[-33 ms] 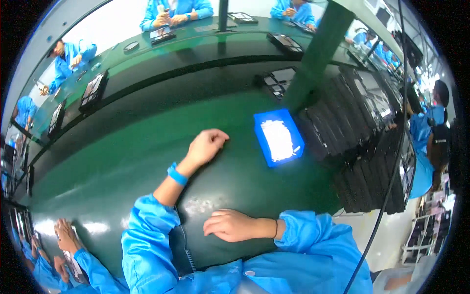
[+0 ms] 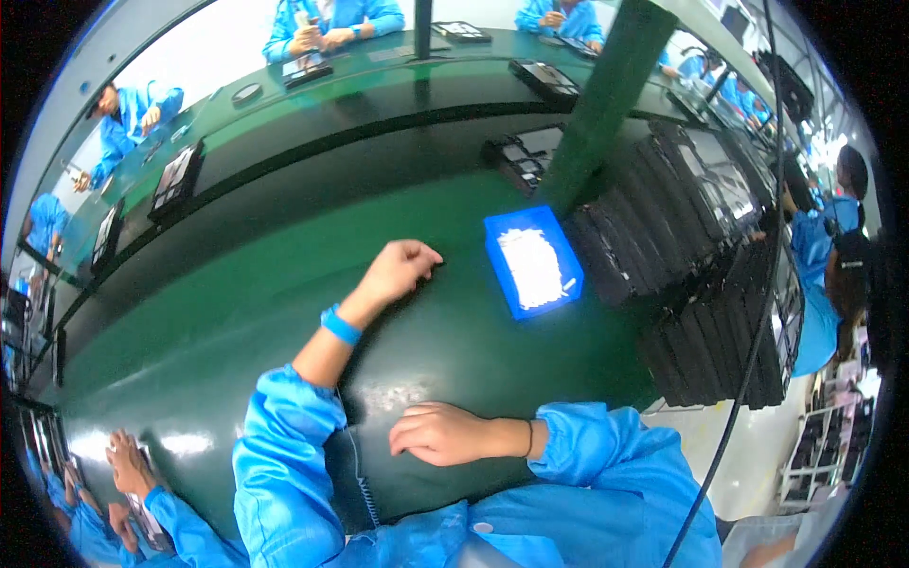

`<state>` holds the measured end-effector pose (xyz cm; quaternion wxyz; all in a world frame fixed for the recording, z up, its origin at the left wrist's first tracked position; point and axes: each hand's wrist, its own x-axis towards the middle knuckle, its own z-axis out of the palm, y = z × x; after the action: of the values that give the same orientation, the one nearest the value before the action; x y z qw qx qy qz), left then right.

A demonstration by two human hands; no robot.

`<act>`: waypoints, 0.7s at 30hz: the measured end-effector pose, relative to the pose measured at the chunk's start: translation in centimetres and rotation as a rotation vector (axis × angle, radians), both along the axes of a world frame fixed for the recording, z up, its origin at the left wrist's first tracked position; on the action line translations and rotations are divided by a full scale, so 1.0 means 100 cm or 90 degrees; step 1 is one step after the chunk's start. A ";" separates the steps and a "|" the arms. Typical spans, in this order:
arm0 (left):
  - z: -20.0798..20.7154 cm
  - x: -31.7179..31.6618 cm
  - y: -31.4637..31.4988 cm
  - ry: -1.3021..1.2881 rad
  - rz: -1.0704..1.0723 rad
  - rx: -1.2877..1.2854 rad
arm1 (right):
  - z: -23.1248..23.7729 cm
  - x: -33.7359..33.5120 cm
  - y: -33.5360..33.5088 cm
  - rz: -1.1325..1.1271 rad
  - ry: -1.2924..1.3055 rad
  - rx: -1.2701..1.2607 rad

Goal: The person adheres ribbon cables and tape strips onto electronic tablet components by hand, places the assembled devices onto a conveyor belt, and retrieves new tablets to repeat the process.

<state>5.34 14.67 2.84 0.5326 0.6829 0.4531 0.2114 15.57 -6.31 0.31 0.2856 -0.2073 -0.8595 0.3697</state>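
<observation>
Green table (image 2: 237,284): had room between left hand (image 2: 402,270) and right hand (image 2: 436,434).
Blue box (image 2: 494,228): stood in the way, right of left hand.
Black trays (image 2: 653,227): blocked farther right, piled high.
Green post (image 2: 611,99): blocked behind the box.

Blue bin (image 2: 521,220), upright, white pieces (image 2: 530,269) inside
</observation>
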 end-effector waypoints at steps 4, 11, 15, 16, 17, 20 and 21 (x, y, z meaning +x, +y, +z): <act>0.014 0.056 0.062 0.202 -0.086 0.143 | -0.009 0.001 0.006 -0.004 0.013 0.012; 0.029 0.157 0.127 0.512 0.041 0.266 | -0.035 -0.014 0.006 0.003 0.031 0.056; 0.011 0.183 0.162 0.515 0.007 0.234 | -0.027 -0.016 0.003 -0.012 0.156 -0.019; 0.008 0.187 0.166 0.496 0.025 0.239 | -0.026 -0.017 0.004 -0.019 0.186 -0.002; 0.000 0.184 0.174 0.499 0.016 0.240 | -0.042 -0.032 0.005 -0.027 0.191 -0.004; -0.019 0.182 0.196 0.189 0.080 -0.035 | -0.080 -0.054 0.006 -0.005 0.088 0.000; -0.020 0.181 0.197 0.175 0.050 -0.035 | -0.059 -0.038 0.005 -0.031 0.139 0.031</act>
<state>23.45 34.33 0.89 0.4752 0.6722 0.5540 0.1241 11.73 -5.82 -5.60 0.3912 -0.1796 -0.8270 0.3616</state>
